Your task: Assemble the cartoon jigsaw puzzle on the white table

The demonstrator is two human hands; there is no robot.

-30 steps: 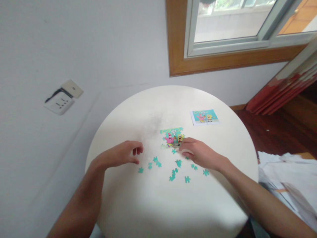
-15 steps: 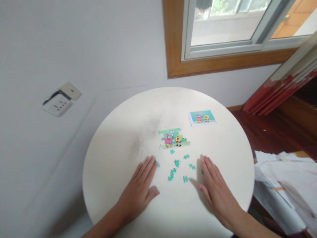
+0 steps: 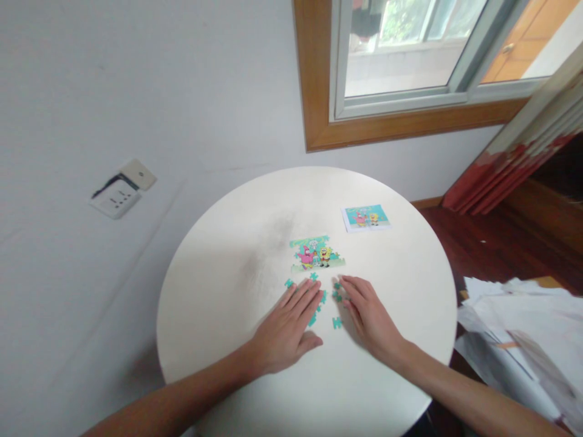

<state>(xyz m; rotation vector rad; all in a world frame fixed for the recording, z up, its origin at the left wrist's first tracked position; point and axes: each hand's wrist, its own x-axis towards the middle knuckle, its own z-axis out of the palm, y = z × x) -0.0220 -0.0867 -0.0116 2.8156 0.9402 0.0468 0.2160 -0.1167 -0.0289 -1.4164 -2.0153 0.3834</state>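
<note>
A partly joined cartoon jigsaw puzzle [image 3: 317,255] lies flat on the round white table [image 3: 209,291]. My left hand [image 3: 289,328] rests flat just below it, fingers stretched over several loose teal pieces and partly hiding them. To its right, my right hand [image 3: 371,315] has bent fingers and the thumb apart, its fingertips beside small teal puzzle pieces [image 3: 337,296]. One H-shaped piece [image 3: 337,323] lies between the two hands. Other loose pieces [image 3: 289,283] show above my left fingertips. I see nothing held in either hand.
A reference picture card [image 3: 367,217] with the same cartoon lies at the table's back right. Behind the table are a wall with a socket [image 3: 116,197] and a wood-framed window [image 3: 319,130]. White papers [image 3: 514,328] are piled to the right, below a red curtain [image 3: 483,182].
My left hand has slid right, over the loose pieces. My right hand has moved left and its fingers have bent beside the small pieces. The camera view has shifted slightly.
</note>
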